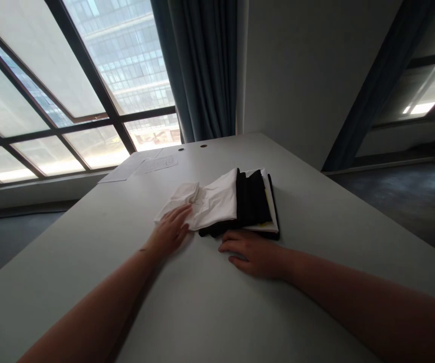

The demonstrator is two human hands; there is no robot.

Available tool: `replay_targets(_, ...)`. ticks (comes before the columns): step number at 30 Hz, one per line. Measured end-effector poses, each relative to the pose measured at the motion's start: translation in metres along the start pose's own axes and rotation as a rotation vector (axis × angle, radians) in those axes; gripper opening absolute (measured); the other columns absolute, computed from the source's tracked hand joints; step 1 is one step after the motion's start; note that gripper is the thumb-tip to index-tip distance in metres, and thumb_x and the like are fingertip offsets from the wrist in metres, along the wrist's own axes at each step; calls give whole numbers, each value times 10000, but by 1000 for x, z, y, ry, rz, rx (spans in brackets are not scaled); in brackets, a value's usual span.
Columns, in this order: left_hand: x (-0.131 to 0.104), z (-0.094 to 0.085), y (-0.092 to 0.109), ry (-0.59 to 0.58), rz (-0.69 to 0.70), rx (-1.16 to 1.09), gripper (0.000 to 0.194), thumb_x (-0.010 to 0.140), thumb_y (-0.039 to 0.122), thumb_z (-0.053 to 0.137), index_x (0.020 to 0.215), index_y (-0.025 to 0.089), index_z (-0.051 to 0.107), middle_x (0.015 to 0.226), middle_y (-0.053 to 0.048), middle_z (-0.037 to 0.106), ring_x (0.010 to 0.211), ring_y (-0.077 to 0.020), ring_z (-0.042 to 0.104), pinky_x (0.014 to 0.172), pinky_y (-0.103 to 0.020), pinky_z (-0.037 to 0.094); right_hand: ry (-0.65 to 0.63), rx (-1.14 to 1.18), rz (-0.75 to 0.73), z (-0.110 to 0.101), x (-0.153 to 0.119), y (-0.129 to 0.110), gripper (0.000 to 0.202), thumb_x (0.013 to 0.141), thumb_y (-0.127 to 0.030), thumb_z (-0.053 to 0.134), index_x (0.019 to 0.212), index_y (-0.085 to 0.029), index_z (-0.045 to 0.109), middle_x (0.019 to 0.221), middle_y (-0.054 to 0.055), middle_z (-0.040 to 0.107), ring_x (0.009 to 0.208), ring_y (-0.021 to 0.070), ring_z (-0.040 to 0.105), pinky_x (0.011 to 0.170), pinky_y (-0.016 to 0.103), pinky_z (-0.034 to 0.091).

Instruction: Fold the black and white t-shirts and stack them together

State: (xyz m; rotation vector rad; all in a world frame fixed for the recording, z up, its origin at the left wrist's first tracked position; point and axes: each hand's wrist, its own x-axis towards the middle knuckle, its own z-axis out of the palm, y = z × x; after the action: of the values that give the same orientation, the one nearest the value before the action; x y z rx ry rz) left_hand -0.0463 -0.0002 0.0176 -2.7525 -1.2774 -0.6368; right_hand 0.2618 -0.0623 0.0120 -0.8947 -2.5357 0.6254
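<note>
A stack of folded clothes lies on the white table, with black garments (253, 199) and white cloth in layers. Across its left part spreads a white garment (217, 199), its left end resting on the tabletop beside the stack. My left hand (170, 232) lies on the near left part of that white garment, fingers stretched out. Close to the near edge of the stack, my right hand (253, 252) rests palm down with its fingers somewhat spread. It holds nothing that I can see. A bit of yellow shows between the layers on the right.
Sheets of paper (160, 163) lie at the far left of the table (209, 302). Two round holes sit near its far edge. Behind stand a dark blue curtain (205, 70), a wall (304, 75) and large windows.
</note>
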Motion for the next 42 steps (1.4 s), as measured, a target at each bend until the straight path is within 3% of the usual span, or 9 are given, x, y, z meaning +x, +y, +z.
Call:
replay_targets(3, 4, 11, 12, -169, 35, -10, 561, 1031, 422, 474, 1550, 211, 497, 1482, -141, 608, 1365, -308, 563, 1185, -475, 414, -6, -7, 5, -1, -1, 0, 347, 947, -185, 622, 1278, -225, 714, 1257, 103, 670, 1160, 251, 640, 1074, 391, 487)
replay_targets(11, 3, 2, -4, -160, -269, -19, 606, 1092, 460, 231, 1552, 201, 529, 1321, -142, 727, 1222, -313, 668, 1057, -449, 473, -25, -6, 11, 0, 1, -2, 352, 955, -183, 606, 1288, -206, 718, 1303, 118, 671, 1178, 258, 648, 1074, 400, 494)
replay_targets(15, 5, -3, -7, -240, -362, 154, 460, 1047, 472, 387, 1258, 229, 715, 972, -106, 786, 955, -316, 732, 870, -400, 508, -16, 9, 15, -1, 1, -2, 353, 945, -173, 620, 1279, -199, 729, 1319, 128, 668, 1196, 263, 647, 1082, 403, 493)
replay_targets(19, 4, -2, -10, -186, -283, 122, 323, 1018, 450, 452, 947, 234, 682, 885, -75, 716, 883, -274, 682, 826, -367, 494, -27, 11, 18, -2, 1, -3, 358, 947, -166, 620, 1289, -188, 724, 1321, 127, 663, 1205, 262, 642, 1090, 394, 490)
replay_targets(23, 3, -3, -12, -65, -106, 16, 265, 987, 419, 493, 821, 232, 580, 1046, -88, 679, 978, -258, 621, 918, -390, 476, -34, 9, 20, -3, 1, -3, 361, 949, -164, 617, 1296, -181, 718, 1322, 127, 659, 1195, 262, 644, 1081, 395, 498)
replay_targets(27, 1, -20, -1, -28, -2, -100, 339, 1032, 388, 408, 732, 238, 460, 745, -15, 579, 752, -204, 557, 909, -401, 460, -49, 6, 22, -3, 1, -3, 367, 948, -157, 617, 1302, -161, 715, 1323, 138, 654, 1192, 269, 643, 1078, 406, 501)
replay_targets(31, -2, -45, 5, 65, -172, -299, 376, 996, 446, 493, 701, 240, 383, 618, 38, 429, 613, -158, 421, 671, -311, 428, -45, 6, 15, -3, 1, -3, 365, 943, -146, 622, 1294, -159, 721, 1309, 143, 657, 1183, 270, 646, 1068, 407, 511)
replay_targets(35, -4, -60, -16, -146, -301, -772, 391, 854, 501, 752, 803, 223, 482, 671, 61, 482, 573, -103, 416, 521, -208, 357, -44, 9, 14, -3, 1, -2, 367, 938, -138, 629, 1292, -153, 722, 1307, 144, 657, 1188, 271, 647, 1065, 403, 514)
replay_targets(42, -13, -75, -46, 344, -298, -1269, 402, 776, 339, 869, 997, 260, 543, 808, 27, 653, 627, -136, 637, 538, -208, 526, -47, -15, 18, -1, 1, 0, 372, 946, -148, 627, 1307, -155, 716, 1338, 145, 641, 1198, 272, 643, 1073, 407, 507)
